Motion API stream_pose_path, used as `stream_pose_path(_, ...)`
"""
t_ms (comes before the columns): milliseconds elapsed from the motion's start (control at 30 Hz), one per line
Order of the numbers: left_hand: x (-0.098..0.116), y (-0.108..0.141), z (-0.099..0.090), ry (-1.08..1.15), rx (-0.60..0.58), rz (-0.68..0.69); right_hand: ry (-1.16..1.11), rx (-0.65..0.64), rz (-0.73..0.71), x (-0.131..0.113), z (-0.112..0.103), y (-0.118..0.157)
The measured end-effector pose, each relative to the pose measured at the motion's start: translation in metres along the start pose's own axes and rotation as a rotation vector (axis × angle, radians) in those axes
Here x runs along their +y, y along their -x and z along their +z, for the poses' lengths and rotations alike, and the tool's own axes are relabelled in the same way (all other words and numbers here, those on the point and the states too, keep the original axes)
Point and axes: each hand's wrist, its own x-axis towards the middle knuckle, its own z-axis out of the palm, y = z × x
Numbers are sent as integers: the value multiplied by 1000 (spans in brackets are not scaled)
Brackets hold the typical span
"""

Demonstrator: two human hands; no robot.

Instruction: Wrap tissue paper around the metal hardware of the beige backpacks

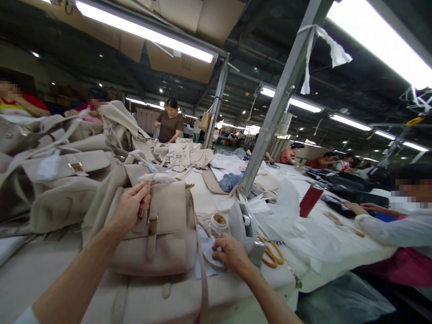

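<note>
A beige handbag [172, 249] with a front flap and a gold-coloured buckle stands upright before me. My left hand [133, 202] is closed at the upper left of its flap; the small part between the fingertips is mostly hidden. To the right of the bag, my right hand [232, 254] has its fingers curled on a looped beige strap [206, 254] over pale paper. Just beyond that hand are a roll of tape [219, 220] and a grey tape dispenser [248, 229]. Yellow-handled scissors [270, 256] lie to its right.
Many beige bags [64, 180] are heaped at the left and back. A metal post [266, 121] rises behind the dispenser. Clear plastic [300, 229] and a red box-like object [310, 201] lie to the right. A co-worker's sleeve [384, 227] reaches over the table's right side.
</note>
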Motion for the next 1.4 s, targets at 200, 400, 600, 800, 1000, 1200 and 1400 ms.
stream_pose_path(200,0,0,0,16,2,-3,0,11,5,-2,2,0)
stream_pose_path(400,-1,-2,-2,13,-10,-15,14,-35,11,-1,-1,-2)
stream_pose_path(600,0,-1,-2,29,-11,-23,18,50,13,6,6,-12)
stream_pose_path(800,0,-2,-3,34,-22,-20,103,98,5,-4,9,-11)
stream_pose_path(1000,3,0,-2,28,-27,-39,254,353,-199,-10,4,-1)
stream_pose_path(1200,15,9,-1,58,-56,-124,-95,847,-160,1,-30,17)
stream_pose_path(1400,33,25,16,-42,-176,-58,-496,879,-45,-45,-60,14)
